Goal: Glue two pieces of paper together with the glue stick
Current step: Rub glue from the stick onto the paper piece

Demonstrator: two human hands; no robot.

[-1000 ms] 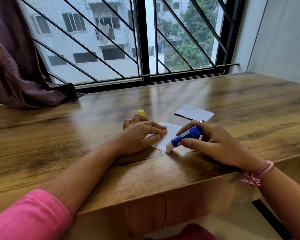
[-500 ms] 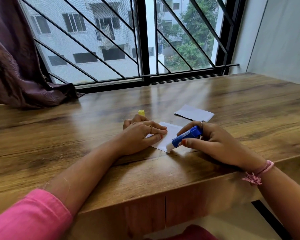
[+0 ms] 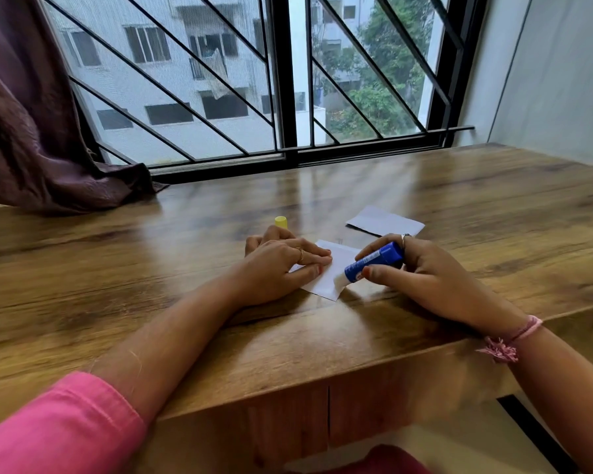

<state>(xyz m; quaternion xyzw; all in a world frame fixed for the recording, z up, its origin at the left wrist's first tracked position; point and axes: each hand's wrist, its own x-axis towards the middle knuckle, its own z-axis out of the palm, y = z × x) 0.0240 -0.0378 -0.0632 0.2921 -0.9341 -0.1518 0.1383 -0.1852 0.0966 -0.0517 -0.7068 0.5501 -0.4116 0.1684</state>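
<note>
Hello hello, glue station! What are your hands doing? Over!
Left hand pressing near paper flat. Right hand gripping glue stick, tip on paper's near corner. Second paper waiting behind. Nothing in the way.

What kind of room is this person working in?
Probably a room in an upper-floor flat: a wooden desk stands against a barred window with a purple curtain, looking onto an apartment block outside.
</note>
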